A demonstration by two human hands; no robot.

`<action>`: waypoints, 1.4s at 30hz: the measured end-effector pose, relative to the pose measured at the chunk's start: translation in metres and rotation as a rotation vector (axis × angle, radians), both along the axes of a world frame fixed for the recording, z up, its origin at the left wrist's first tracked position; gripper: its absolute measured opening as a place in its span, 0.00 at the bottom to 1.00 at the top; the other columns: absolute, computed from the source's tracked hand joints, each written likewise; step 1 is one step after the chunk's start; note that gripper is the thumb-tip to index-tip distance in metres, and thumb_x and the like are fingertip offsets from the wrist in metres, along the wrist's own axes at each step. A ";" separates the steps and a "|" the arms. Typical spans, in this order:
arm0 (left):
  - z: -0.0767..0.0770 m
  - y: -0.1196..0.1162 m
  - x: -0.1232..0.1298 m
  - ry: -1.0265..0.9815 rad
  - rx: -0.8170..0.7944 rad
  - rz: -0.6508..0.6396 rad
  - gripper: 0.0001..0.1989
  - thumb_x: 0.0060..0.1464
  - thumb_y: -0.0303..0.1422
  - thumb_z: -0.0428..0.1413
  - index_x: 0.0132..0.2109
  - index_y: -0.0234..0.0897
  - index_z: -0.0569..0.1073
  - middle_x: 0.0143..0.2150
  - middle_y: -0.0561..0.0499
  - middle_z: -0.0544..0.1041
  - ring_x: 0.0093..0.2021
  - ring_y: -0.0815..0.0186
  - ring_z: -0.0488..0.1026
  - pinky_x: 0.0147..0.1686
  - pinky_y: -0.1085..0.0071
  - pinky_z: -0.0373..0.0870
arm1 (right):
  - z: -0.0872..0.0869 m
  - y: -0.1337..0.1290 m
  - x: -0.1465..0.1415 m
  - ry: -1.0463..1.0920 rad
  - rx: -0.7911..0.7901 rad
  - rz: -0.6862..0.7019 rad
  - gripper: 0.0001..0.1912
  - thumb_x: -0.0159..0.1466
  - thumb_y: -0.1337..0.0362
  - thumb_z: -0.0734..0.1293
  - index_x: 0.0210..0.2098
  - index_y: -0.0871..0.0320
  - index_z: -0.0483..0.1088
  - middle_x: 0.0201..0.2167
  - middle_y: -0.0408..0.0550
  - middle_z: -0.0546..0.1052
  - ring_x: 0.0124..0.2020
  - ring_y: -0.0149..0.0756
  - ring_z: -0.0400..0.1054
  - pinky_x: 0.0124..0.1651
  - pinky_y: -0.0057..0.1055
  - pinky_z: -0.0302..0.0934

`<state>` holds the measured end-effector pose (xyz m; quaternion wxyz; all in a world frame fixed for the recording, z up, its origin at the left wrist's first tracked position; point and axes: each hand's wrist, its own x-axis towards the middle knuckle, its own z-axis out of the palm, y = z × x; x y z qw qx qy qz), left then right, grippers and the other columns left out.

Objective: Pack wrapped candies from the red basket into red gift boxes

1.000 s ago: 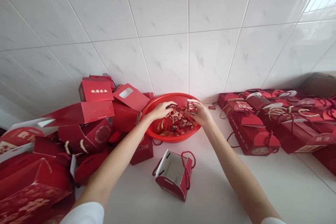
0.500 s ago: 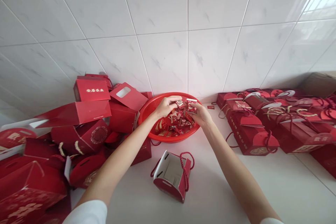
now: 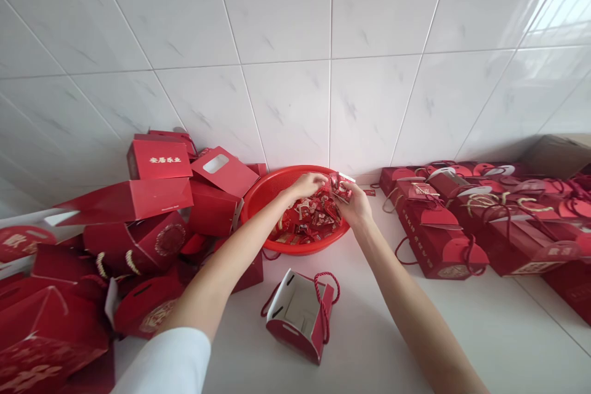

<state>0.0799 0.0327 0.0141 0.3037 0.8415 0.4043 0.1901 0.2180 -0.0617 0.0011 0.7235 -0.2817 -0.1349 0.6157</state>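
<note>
A red plastic basket [image 3: 258,235] holds many small red wrapped packets [image 3: 318,217]. Over its right rim my right hand [image 3: 356,202] is closed around several red and white packets [image 3: 340,184]. My left hand [image 3: 308,186] hovers above the middle of the basket, its fingers bent together and pointing right; what they hold, if anything, is too small to make out. In front of the basket stands an open red box [image 3: 300,314] with a grey-white inside and a twisted red cord handle.
Red cardboard boxes [image 3: 159,197] lie piled at the left. Rows of closed red boxes with cord handles [image 3: 434,234] stand at the right, a brown carton [image 3: 556,154] behind them. A small red packet [image 3: 369,192] lies by the tiled wall [image 3: 286,104].
My left hand has moved right, towards my right hand, and its packet with white markings no longer shows there. My right hand still grips its packets. The view has shifted slightly.
</note>
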 end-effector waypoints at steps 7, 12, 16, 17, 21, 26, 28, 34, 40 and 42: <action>-0.012 -0.001 0.019 0.560 -0.016 -0.108 0.25 0.39 0.37 0.70 0.48 0.41 0.80 0.54 0.46 0.79 0.52 0.51 0.76 0.47 0.67 0.74 | -0.002 0.000 0.000 -0.027 -0.006 -0.023 0.08 0.50 0.74 0.69 0.26 0.55 0.70 0.23 0.39 0.78 0.26 0.31 0.73 0.32 0.27 0.72; 0.008 0.004 -0.021 0.817 -0.133 -0.012 0.36 0.34 0.35 0.71 0.56 0.45 0.77 0.58 0.47 0.78 0.52 0.51 0.76 0.43 0.69 0.74 | 0.003 -0.003 -0.003 0.006 -0.023 -0.024 0.08 0.49 0.75 0.68 0.23 0.56 0.70 0.22 0.40 0.78 0.25 0.30 0.73 0.32 0.26 0.72; 0.017 0.014 -0.061 0.642 -0.198 0.082 0.32 0.37 0.39 0.70 0.53 0.40 0.78 0.48 0.48 0.82 0.46 0.54 0.78 0.41 0.70 0.72 | 0.005 -0.003 -0.003 0.015 -0.037 -0.005 0.08 0.50 0.75 0.68 0.24 0.56 0.71 0.22 0.39 0.78 0.25 0.31 0.73 0.32 0.27 0.72; 0.018 0.017 -0.069 0.581 -0.213 0.091 0.31 0.38 0.39 0.69 0.52 0.39 0.78 0.45 0.48 0.82 0.45 0.55 0.78 0.41 0.70 0.72 | 0.005 -0.003 -0.002 0.016 -0.039 -0.002 0.08 0.50 0.75 0.68 0.24 0.56 0.71 0.22 0.39 0.78 0.25 0.31 0.73 0.32 0.27 0.71; 0.020 0.021 -0.084 0.287 -0.256 0.057 0.30 0.39 0.38 0.67 0.53 0.36 0.77 0.44 0.50 0.81 0.47 0.58 0.76 0.44 0.71 0.71 | 0.006 -0.005 -0.002 0.021 -0.040 0.016 0.08 0.49 0.76 0.68 0.24 0.57 0.71 0.22 0.41 0.79 0.25 0.31 0.73 0.32 0.26 0.71; 0.026 0.020 -0.086 0.196 -0.174 0.164 0.41 0.39 0.30 0.67 0.64 0.36 0.69 0.54 0.44 0.78 0.49 0.57 0.76 0.45 0.69 0.71 | 0.005 -0.003 -0.002 0.009 -0.045 0.042 0.07 0.49 0.75 0.69 0.24 0.57 0.71 0.22 0.41 0.79 0.25 0.30 0.74 0.32 0.25 0.71; 0.030 0.016 -0.082 0.302 -0.099 0.194 0.38 0.40 0.28 0.66 0.62 0.39 0.71 0.54 0.45 0.78 0.48 0.57 0.77 0.44 0.69 0.72 | 0.002 -0.001 -0.001 0.004 -0.043 0.039 0.07 0.50 0.75 0.69 0.25 0.57 0.72 0.23 0.41 0.79 0.25 0.31 0.74 0.32 0.26 0.71; 0.021 -0.017 -0.050 0.619 -0.089 -0.129 0.25 0.43 0.34 0.66 0.52 0.43 0.80 0.47 0.50 0.82 0.45 0.57 0.78 0.41 0.71 0.71 | -0.001 0.001 0.000 -0.025 -0.034 0.036 0.08 0.50 0.75 0.69 0.25 0.56 0.71 0.22 0.40 0.79 0.25 0.31 0.74 0.33 0.27 0.71; -0.005 -0.040 -0.023 0.762 -0.028 -0.220 0.16 0.44 0.32 0.65 0.43 0.38 0.81 0.42 0.46 0.83 0.38 0.55 0.79 0.34 0.69 0.71 | 0.006 -0.005 -0.003 -0.018 -0.037 0.026 0.08 0.49 0.75 0.69 0.24 0.56 0.71 0.22 0.40 0.79 0.25 0.31 0.73 0.30 0.26 0.71; -0.003 -0.032 -0.027 0.653 0.039 -0.168 0.12 0.50 0.30 0.60 0.43 0.37 0.81 0.42 0.46 0.83 0.39 0.55 0.79 0.37 0.69 0.72 | 0.007 -0.006 -0.004 -0.016 -0.029 0.026 0.08 0.48 0.75 0.69 0.24 0.56 0.71 0.22 0.40 0.79 0.25 0.31 0.73 0.30 0.26 0.71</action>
